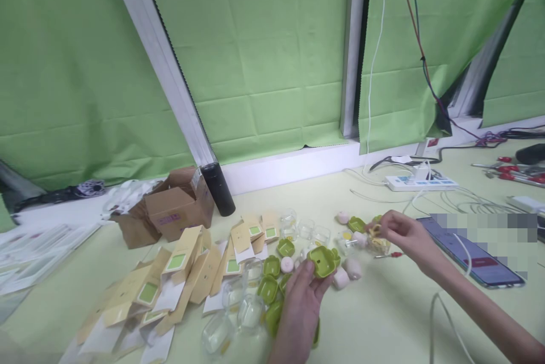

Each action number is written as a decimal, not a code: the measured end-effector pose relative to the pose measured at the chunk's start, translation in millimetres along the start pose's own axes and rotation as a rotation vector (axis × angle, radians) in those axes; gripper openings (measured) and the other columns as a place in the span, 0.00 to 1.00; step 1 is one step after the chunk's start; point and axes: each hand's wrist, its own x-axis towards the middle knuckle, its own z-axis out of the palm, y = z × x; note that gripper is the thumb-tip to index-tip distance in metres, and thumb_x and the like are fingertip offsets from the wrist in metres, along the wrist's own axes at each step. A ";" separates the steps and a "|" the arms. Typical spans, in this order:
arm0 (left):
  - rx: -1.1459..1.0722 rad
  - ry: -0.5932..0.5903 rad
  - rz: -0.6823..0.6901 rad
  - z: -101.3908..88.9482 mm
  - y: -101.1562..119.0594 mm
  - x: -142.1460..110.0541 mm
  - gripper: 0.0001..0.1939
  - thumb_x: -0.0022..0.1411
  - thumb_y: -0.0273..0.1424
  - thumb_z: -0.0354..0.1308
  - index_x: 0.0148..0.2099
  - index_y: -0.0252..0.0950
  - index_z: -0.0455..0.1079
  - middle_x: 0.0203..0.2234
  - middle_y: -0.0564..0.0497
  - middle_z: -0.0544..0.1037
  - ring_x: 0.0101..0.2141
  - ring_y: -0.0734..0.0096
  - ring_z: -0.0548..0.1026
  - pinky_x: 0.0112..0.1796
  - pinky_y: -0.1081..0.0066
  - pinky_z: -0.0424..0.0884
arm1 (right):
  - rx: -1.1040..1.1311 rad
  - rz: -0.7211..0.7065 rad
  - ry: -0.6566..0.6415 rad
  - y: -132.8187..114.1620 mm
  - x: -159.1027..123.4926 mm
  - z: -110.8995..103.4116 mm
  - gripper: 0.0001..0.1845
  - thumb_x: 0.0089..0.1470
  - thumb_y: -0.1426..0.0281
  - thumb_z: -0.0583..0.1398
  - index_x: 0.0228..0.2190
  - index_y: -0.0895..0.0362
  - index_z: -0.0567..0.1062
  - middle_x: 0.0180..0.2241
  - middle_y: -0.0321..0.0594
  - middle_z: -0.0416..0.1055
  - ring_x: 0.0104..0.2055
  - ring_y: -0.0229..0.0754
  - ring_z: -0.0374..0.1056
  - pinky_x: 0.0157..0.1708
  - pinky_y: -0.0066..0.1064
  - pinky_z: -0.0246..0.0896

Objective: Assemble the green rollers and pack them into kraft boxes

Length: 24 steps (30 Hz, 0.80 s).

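My left hand [303,295] holds a small green animal-shaped case [323,262], its hollow side facing up. More green cases [268,289] lie beside and partly under that hand. To the right, my right hand [399,232] has its fingers pinched together over a small clear container [378,245] with pale yellow looped pieces [375,231]. Whether those fingers hold one of the pieces is hidden. Between the hands lie several pale pink rounded parts [352,268]. Clear plastic cups [250,312] stand to the left of the green cases.
Open yellow cardboard boxes [183,262] are piled on the left. Behind them stand a brown carton [172,213] and a black cylinder [218,189]. A phone [472,256] lies right, under a white cable. Farther back are a power strip [421,182] and red-handled tools [517,172].
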 end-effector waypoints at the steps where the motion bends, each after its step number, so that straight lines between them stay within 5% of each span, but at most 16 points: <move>1: -0.021 0.006 -0.013 -0.4 -2.4 0.4 0.10 0.59 0.32 0.58 0.40 0.32 0.75 0.44 0.43 0.77 0.47 0.61 0.73 0.52 0.61 0.66 | 0.159 0.018 -0.063 -12.0 -7.3 7.5 0.09 0.52 0.61 0.56 0.26 0.53 0.65 0.30 0.43 0.77 0.38 0.49 0.74 0.35 0.38 0.69; 3: -0.038 -0.003 -0.028 -0.4 -5.6 0.9 0.10 0.60 0.32 0.58 0.41 0.31 0.74 0.43 0.43 0.77 0.46 0.61 0.73 0.52 0.60 0.66 | 0.337 -0.001 -0.181 -33.4 -21.7 24.7 0.10 0.54 0.60 0.57 0.29 0.54 0.67 0.26 0.39 0.76 0.32 0.46 0.74 0.33 0.38 0.69; 5: -0.020 -0.024 -0.036 -0.3 -7.7 1.2 0.12 0.61 0.33 0.57 0.43 0.31 0.74 0.44 0.42 0.77 0.45 0.62 0.73 0.50 0.61 0.68 | 0.288 -0.106 -0.220 -47.6 -33.4 41.7 0.09 0.55 0.62 0.57 0.30 0.54 0.69 0.26 0.38 0.75 0.30 0.43 0.73 0.32 0.35 0.68; 12: 0.091 0.054 -0.065 -4.1 -18.6 0.5 0.13 0.56 0.37 0.61 0.36 0.30 0.73 0.29 0.48 0.76 0.30 0.74 0.72 0.34 0.72 0.70 | -0.398 -0.722 -0.001 -43.5 -46.7 75.0 0.08 0.61 0.71 0.53 0.32 0.54 0.73 0.27 0.36 0.74 0.30 0.40 0.64 0.31 0.33 0.54; 18: 0.219 0.068 -0.083 -5.3 -24.8 2.0 0.18 0.49 0.41 0.66 0.31 0.31 0.70 0.20 0.54 0.71 0.20 0.78 0.69 0.24 0.75 0.66 | -0.556 -0.832 0.068 -38.4 -50.8 81.1 0.15 0.61 0.75 0.50 0.25 0.58 0.70 0.22 0.37 0.69 0.27 0.40 0.57 0.27 0.32 0.48; 24: 0.383 0.066 -0.104 -10.0 -27.3 3.6 0.22 0.47 0.47 0.64 0.31 0.32 0.68 0.18 0.55 0.71 0.17 0.77 0.68 0.22 0.75 0.65 | -0.498 -0.751 -0.165 -37.3 -55.5 75.4 0.17 0.62 0.77 0.47 0.24 0.57 0.68 0.24 0.37 0.67 0.28 0.40 0.59 0.27 0.31 0.52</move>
